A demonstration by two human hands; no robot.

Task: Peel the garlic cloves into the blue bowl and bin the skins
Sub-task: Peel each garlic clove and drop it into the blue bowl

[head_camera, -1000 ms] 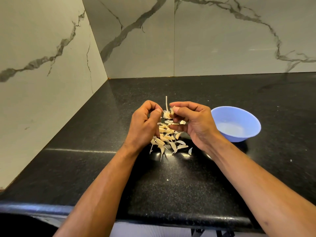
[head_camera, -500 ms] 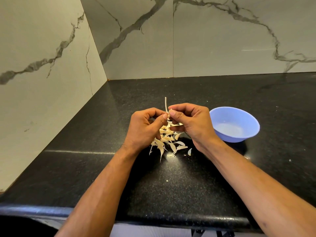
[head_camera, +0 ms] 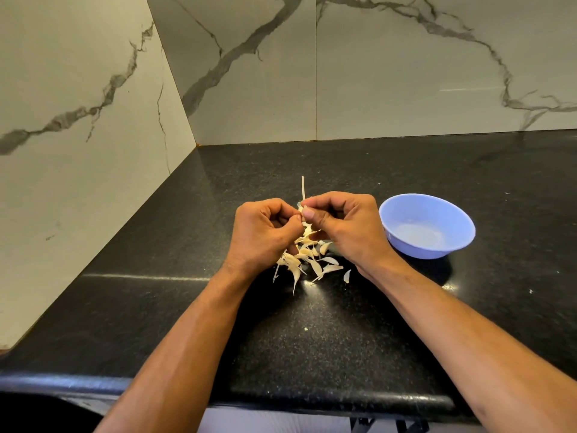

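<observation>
Two hands meet over the black surface (head_camera: 312,345): my left hand (head_camera: 265,232) and right hand (head_camera: 346,229) both pinch one garlic clove (head_camera: 302,210), fingers curled round it, a thin stalk (head_camera: 303,190) poking up. Loose skins (head_camera: 307,259) lie beneath. Just right sits the blue bowl (head_camera: 426,226). I see no writing anywhere.

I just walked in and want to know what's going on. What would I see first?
First you would see two hands close together in the middle of the black counter: the left hand and the right hand both pinch a small piece of garlic with a thin stalk sticking up. Just under them lies a heap of pale garlic pieces, and a blue bowl sits to the right, with nothing visible inside.
</observation>
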